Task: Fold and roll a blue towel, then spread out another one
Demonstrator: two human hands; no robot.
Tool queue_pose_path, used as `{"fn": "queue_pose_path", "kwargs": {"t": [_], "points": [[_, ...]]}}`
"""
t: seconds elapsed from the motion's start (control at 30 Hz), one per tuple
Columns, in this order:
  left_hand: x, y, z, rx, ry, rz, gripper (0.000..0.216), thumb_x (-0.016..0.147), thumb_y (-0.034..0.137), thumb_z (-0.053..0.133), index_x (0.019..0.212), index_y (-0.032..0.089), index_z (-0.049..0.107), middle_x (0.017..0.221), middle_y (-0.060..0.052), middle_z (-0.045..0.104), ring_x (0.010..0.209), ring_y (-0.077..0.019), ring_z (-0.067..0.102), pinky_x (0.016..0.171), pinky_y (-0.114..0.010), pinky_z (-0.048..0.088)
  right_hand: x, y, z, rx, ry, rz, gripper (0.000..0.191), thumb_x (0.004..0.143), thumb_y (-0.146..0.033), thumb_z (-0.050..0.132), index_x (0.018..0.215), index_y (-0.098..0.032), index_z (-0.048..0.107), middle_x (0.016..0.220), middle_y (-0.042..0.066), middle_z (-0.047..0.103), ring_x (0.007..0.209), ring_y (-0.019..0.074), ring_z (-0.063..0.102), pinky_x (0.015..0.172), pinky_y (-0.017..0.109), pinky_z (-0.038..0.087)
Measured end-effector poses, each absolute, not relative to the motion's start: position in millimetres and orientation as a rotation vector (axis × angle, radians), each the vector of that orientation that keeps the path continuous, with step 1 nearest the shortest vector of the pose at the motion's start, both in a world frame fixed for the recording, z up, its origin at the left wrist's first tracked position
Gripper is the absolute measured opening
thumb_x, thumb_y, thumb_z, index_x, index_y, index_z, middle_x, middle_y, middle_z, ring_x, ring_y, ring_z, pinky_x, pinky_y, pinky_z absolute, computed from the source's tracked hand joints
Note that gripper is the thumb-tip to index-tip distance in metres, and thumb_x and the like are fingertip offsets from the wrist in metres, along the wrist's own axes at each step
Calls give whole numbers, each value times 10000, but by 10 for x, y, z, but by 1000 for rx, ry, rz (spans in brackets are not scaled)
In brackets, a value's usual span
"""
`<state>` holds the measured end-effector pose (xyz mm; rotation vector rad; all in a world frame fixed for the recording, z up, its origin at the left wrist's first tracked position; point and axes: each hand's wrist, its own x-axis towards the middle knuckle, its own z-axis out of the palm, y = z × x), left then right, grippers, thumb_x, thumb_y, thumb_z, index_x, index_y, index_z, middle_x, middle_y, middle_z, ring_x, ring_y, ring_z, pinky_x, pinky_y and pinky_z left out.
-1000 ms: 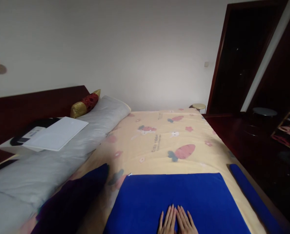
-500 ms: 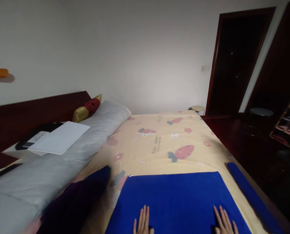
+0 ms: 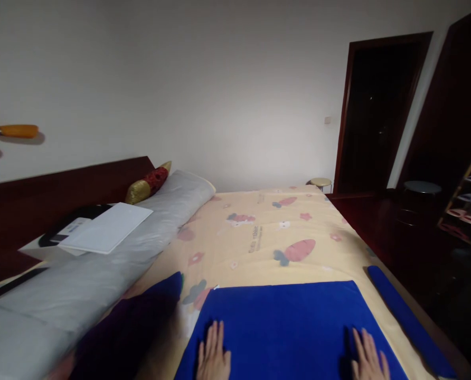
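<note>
A blue cloth (image 3: 286, 322) lies spread flat on the bed, with a small white tag at its far left corner. My left hand (image 3: 214, 354) rests palm down near its left edge, fingers stretched out. Toward the right edge, my right hand (image 3: 370, 359) lies on the same cloth with its fingers spread. Neither hand holds anything. The cloth's near edge is out of the picture. To the right of it is a rolled or folded blue cloth (image 3: 407, 319) along the bed's side. A dark purple and blue cloth (image 3: 136, 327) lies to the left.
The bed sheet (image 3: 243, 264) is yellow with carrot and rabbit prints. A long grey pillow (image 3: 112, 285) lines the headboard (image 3: 61, 184), with a white flat box (image 3: 109, 227) on it. A shoe rack (image 3: 469, 195) and stools stand beyond the bed.
My left hand has slid left and a little farther forward on the blue cloth. My right hand has shifted slightly right. The view has tilted up and turned a little left.
</note>
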<state>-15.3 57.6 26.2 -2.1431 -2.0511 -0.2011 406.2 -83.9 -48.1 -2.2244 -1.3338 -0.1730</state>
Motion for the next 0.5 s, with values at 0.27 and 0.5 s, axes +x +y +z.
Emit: {"fn": "queue_pose_path", "kwargs": {"t": [0.27, 0.5], "points": [[1274, 344, -392, -2714, -1533, -317, 811, 734, 89, 365, 1455, 284, 51, 1532, 42, 237, 1410, -200, 321, 1145, -453, 342, 2806, -17, -654, -1778, -2000, -96, 802, 762, -124, 412, 1491, -250, 105, 1492, 45, 340, 1355, 241, 387, 1069, 447, 402], [1245, 300, -488, -2783, -1402, -304, 862, 700, 73, 381, 1454, 298, 30, 1525, 54, 239, 1387, -196, 365, 1124, -430, 366, 2765, -31, -752, -1726, -2062, -42, 755, 807, -183, 438, 1474, -323, 113, 1483, -14, 320, 1338, 255, 408, 1048, 472, 430]]}}
